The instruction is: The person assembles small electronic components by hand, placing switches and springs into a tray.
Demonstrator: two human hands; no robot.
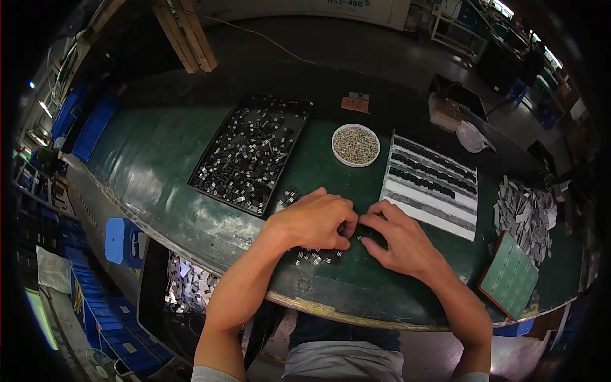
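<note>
My left hand (pixel 315 221) and my right hand (pixel 398 237) meet near the front edge of the green table (pixel 159 159), fingertips almost touching over a small black part (pixel 364 234). My fingers hide how the part is held. Under my left hand lies a small heap of black components with metal legs (pixel 316 256); a few more (pixel 289 196) lie just beyond it. A black tray (pixel 251 153) full of the same components sits behind my left hand.
A white bowl of small pale pieces (pixel 356 145) stands mid-table. A white rack with rows of black parts (pixel 431 186) lies to the right, then a pile of grey metal plates (pixel 523 213) and a green board (pixel 509 275). Blue bins (pixel 95 127) stand at left.
</note>
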